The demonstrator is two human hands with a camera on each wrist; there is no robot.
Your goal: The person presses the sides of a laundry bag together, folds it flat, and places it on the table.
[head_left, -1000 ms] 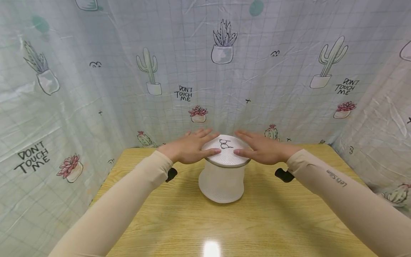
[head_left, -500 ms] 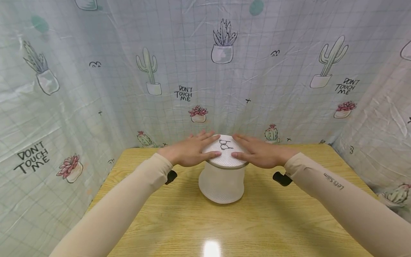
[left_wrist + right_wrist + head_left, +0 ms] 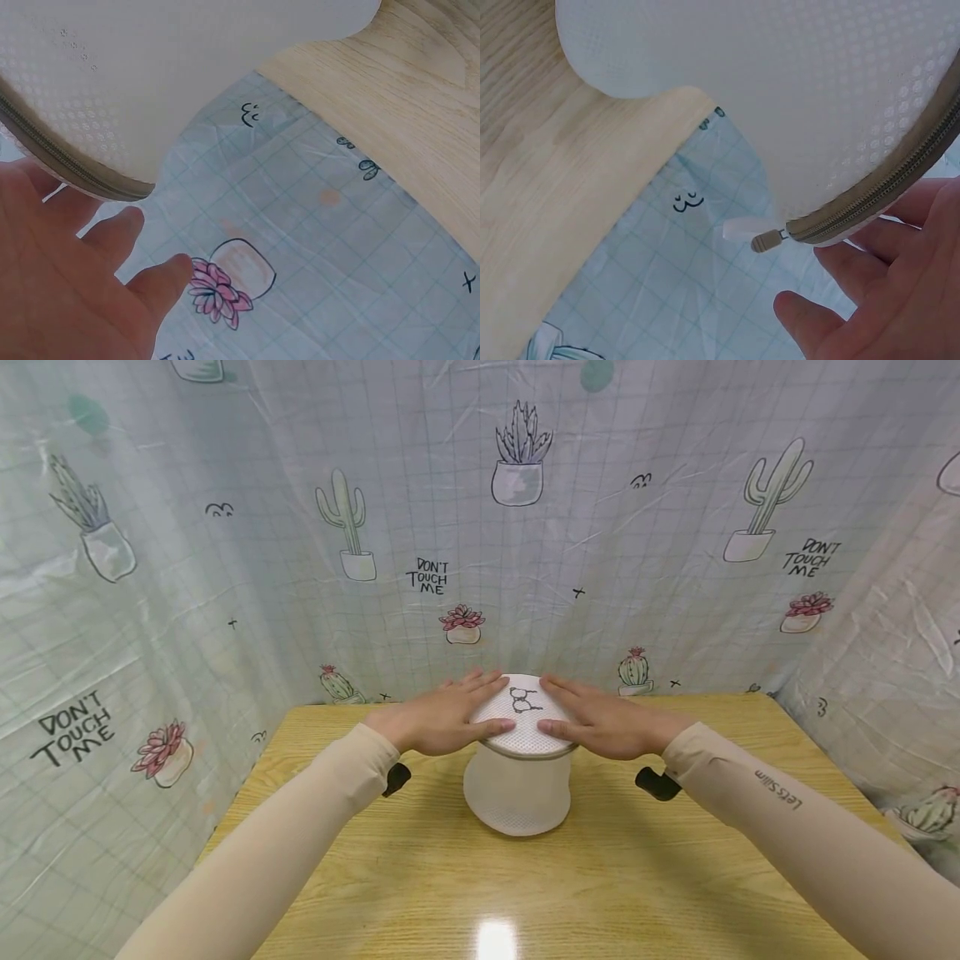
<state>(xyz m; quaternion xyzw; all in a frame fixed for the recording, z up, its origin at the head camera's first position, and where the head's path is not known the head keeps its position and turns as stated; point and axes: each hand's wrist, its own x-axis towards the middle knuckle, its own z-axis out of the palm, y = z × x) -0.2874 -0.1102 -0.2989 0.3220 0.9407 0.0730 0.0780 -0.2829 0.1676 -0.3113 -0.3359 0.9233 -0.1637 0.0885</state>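
A white mesh laundry bag [image 3: 519,797] stands upright on the table, narrow at its waist and wider at its foot. Its round top panel [image 3: 527,740] carries a dark line drawing that looks like a bra. My left hand [image 3: 448,717] rests on the left side of this top, fingers extended, thumb on the near part. Mirroring it, my right hand [image 3: 609,720] lies on the right side. A brown zipper [image 3: 71,166] rings the edge under the top in the left wrist view. The zipper pull [image 3: 766,240] hangs free in the right wrist view.
The wooden table [image 3: 420,893] extends around the bag. A patterned curtain [image 3: 390,460] with printed cacti hangs behind it and along both sides. Black wrist devices [image 3: 660,783] sit under the sleeves.
Both hands have come down slightly onto the bag's top and the right hand has shifted a little inward. The top sits a bit lower; the bag's foot stays in place.
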